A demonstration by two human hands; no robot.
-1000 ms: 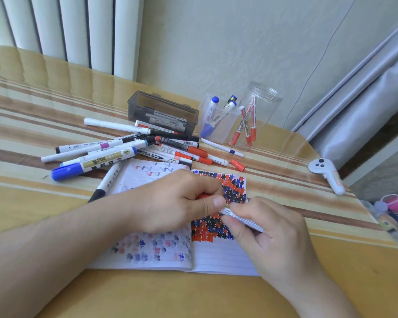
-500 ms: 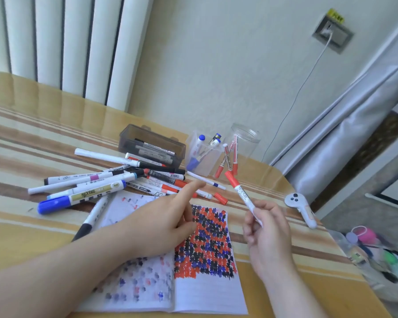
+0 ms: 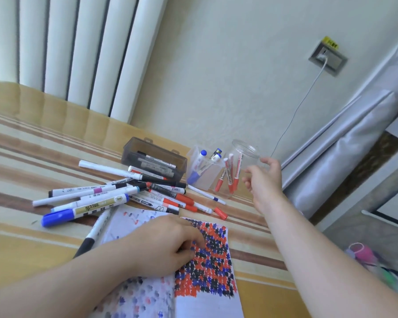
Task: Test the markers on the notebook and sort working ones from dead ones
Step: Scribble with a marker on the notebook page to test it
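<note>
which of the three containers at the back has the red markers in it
The round clear jar, rightmost of the three, next to the right hand. The square clear cup holds blue-capped ones; the grey box holds dark ones.

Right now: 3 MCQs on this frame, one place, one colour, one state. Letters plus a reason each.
1. Where does the loose red cap lie?
A. on the table, right of the marker pile
B. inside the grey box
C. on the notebook

2. What cap colour have the markers in the round clear jar?
A. blue
B. red
C. black

3. What does the right hand hold?
A. a marker
B. the jar
C. nothing

1: A, it lies alone on the striped table.
2: B, red caps show through the wall.
3: C, its fingers are spread beside the jar.
</note>
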